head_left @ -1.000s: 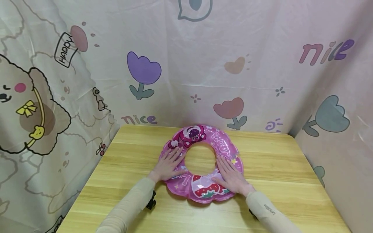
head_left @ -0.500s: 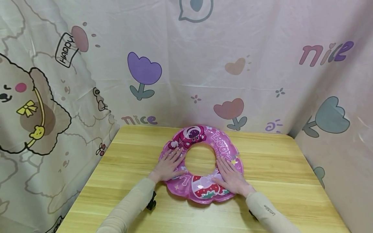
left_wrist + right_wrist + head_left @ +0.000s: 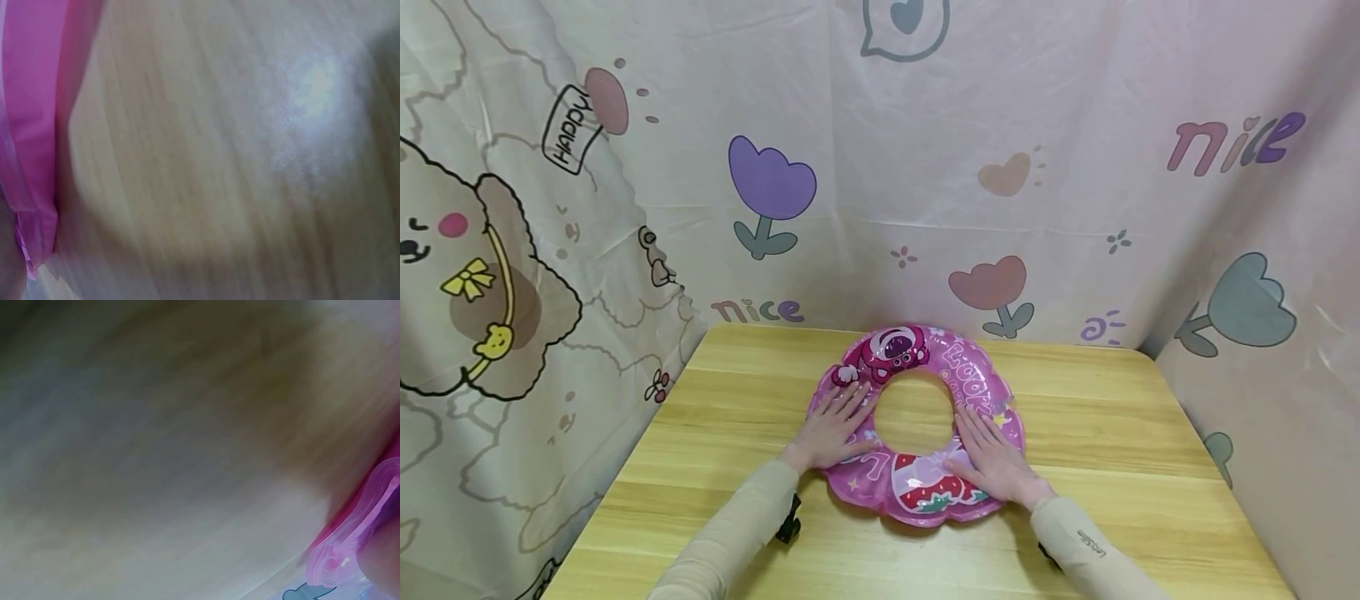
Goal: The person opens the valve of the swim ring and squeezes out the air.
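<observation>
A pink inflatable swim ring lies flat on the wooden table, printed with a bear, strawberries and lettering. My left hand rests on its left side, fingers straight and spread. On the right side lies my right hand, its fingers straight and the thumb pointing inward over the strawberry print. In the left wrist view the ring's pink edge runs down the left border. The right wrist view catches a pink seam of the ring at the lower right, beside a part of the hand.
The wooden table reaches back to a printed cloth backdrop with flowers and words. More cloth hangs along the left and right sides. Dark wrist-camera mounts sit under the sleeves.
Both hands keep their places on the swim ring, which has not visibly moved. The head view has shifted very slightly.
</observation>
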A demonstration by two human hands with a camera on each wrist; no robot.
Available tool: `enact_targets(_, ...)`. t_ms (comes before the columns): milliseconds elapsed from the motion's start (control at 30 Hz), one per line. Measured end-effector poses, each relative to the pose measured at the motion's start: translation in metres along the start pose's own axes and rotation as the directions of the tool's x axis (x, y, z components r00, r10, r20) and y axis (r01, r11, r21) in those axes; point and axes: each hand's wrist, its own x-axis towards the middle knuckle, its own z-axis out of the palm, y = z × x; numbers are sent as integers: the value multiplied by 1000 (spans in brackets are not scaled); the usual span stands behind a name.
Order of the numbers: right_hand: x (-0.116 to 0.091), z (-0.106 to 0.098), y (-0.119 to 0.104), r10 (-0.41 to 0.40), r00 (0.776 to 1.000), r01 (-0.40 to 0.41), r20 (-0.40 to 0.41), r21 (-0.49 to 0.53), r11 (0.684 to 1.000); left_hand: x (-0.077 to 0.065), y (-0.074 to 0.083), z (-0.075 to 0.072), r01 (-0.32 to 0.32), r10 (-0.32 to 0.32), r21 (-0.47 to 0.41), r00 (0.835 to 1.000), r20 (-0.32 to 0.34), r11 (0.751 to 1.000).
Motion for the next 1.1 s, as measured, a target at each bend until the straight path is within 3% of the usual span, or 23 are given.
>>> enact_targets(367, 1, 1, 1, -4, 1000, 4, 18, 6, 1000, 1, 1, -1, 9, -9, -3, 1000, 22, 1000)
enact_targets(667, 1, 0, 1, -1, 999, 0, 36, 14, 1000, 1, 0, 5, 11, -11, -23, 1000, -5, 1000)
enact_targets(833, 0, 3, 2, -13, 1000, 13, -10, 20, 1000, 1, 0, 3, 12, -11, -34, 1000, 9, 999)
enact_targets(1100, -1, 10, 4, -47, 993, 52, -104, 50, 997, 1, -2, 9, 3, -3, 6, 1000, -26, 1000)
